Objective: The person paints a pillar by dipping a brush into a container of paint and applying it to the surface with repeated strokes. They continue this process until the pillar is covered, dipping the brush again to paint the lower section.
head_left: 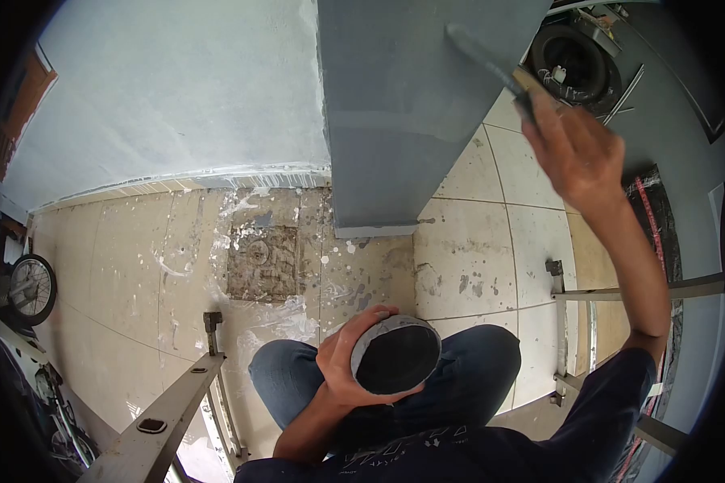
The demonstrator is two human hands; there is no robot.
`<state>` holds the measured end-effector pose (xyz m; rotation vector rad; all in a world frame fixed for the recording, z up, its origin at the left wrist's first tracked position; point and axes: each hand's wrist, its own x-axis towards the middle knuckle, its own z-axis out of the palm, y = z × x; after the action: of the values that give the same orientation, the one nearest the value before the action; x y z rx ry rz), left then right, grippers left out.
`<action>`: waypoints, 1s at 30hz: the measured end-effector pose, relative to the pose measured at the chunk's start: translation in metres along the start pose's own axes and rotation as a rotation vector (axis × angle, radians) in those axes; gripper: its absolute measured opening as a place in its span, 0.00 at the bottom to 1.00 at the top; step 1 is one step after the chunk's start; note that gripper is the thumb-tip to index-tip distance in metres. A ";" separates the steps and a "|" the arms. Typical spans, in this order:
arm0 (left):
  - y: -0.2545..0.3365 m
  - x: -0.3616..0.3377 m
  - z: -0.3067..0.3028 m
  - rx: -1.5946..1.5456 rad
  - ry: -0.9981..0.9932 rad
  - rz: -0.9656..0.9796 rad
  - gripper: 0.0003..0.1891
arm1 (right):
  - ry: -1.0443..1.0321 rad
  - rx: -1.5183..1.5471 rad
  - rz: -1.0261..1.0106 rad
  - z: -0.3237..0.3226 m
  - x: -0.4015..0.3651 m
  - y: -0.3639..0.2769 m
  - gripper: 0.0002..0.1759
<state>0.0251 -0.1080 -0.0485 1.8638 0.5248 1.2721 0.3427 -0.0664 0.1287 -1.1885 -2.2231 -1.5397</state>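
My left hand [345, 356] is wrapped round a round paint pot [362, 342] with a pale, smeared rim, held over my lap. Dark grey paint [399, 360] shows inside it. Raised at the upper right, my right hand [576, 149] grips a paintbrush [491, 68], blurred by motion. Its pale tip overlaps the upper face of a grey-painted pillar [411, 121] in this view. Fresh-looking darker and lighter grey patches cover that face.
Metal frame rails [157, 419] stand at my left, with more rails [620, 295] at my right. The tiled floor [121, 258] is splattered with paint. A pale wall [193, 88] meets the pillar. Tyres [568, 60] lie upper right; a motorcycle wheel [32, 290] is far left.
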 end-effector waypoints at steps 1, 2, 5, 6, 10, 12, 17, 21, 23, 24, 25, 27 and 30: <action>0.002 -0.001 -0.001 -0.001 0.004 -0.003 0.48 | -0.092 0.041 -0.014 0.008 -0.017 -0.019 0.22; 0.003 -0.001 -0.002 0.007 -0.007 -0.008 0.48 | -0.152 0.097 -0.035 0.021 -0.035 -0.038 0.22; 0.005 -0.004 -0.002 0.012 -0.020 -0.008 0.48 | -0.321 0.124 -0.092 0.039 -0.062 -0.070 0.19; 0.005 -0.004 -0.002 0.010 -0.021 -0.003 0.48 | -0.296 0.170 -0.054 0.040 -0.060 -0.068 0.20; 0.007 -0.005 -0.003 -0.015 -0.023 -0.002 0.48 | -0.162 0.092 0.005 0.019 -0.025 -0.031 0.18; 0.006 -0.004 -0.004 -0.021 -0.046 -0.008 0.48 | -0.034 0.009 -0.026 0.007 0.001 -0.005 0.19; 0.005 -0.004 -0.001 -0.022 -0.038 0.009 0.49 | 0.168 -0.058 -0.023 0.007 0.038 0.004 0.24; 0.009 -0.006 -0.003 -0.003 -0.031 0.004 0.50 | -0.103 0.102 -0.115 0.040 -0.003 -0.063 0.21; 0.007 -0.008 -0.003 -0.012 -0.026 0.006 0.50 | -0.202 0.090 -0.183 0.051 -0.016 -0.080 0.23; 0.006 -0.008 -0.003 -0.024 -0.025 0.005 0.50 | -0.228 0.130 -0.191 0.053 -0.012 -0.082 0.23; 0.006 -0.007 -0.004 -0.018 -0.023 0.009 0.50 | -0.253 0.172 -0.198 0.053 -0.008 -0.083 0.23; 0.007 -0.005 -0.005 -0.049 -0.026 0.000 0.49 | -0.175 0.189 -0.106 0.042 0.011 -0.058 0.17; 0.002 -0.005 -0.005 -0.034 -0.019 0.012 0.50 | 0.023 0.100 -0.028 0.016 0.050 -0.012 0.16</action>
<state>0.0185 -0.1112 -0.0489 1.8516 0.4793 1.2620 0.3058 -0.0298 0.1408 -1.1104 -2.2815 -1.4259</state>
